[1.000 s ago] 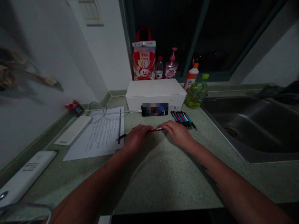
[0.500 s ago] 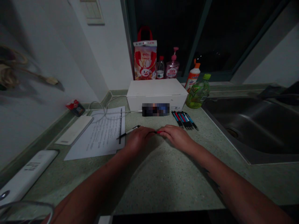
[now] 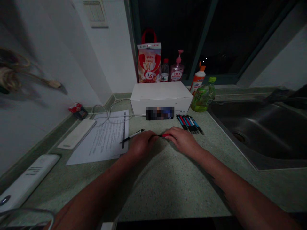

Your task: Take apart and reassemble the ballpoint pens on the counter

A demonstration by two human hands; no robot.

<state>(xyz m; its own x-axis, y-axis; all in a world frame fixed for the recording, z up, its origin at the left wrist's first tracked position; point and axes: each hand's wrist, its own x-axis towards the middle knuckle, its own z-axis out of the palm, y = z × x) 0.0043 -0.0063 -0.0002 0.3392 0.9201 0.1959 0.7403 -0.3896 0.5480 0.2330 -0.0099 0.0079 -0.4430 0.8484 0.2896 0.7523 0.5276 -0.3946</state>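
Observation:
My left hand (image 3: 142, 143) rests on the speckled green countertop (image 3: 168, 188), curled around one end of a red pen (image 3: 163, 135). My right hand (image 3: 183, 140) pinches the pen's other end, so only a short red stretch shows between my fingers. Just beyond my left hand, a black-and-white pen (image 3: 131, 136) lies slanted, with its tip over a printed paper sheet (image 3: 103, 150). The rest of the red pen is hidden by my fingers.
Several pens (image 3: 189, 124) lie side by side to the right of my hands. Behind them stand a white box (image 3: 160, 94) and several bottles. A steel sink (image 3: 259, 134) is set into the counter on the right. A white pad (image 3: 77, 133) and a white cable lie on the left.
My hands have shifted slightly on the red pen, and less of it shows between them. The upper end of the black-and-white pen now stands clear of my left hand.

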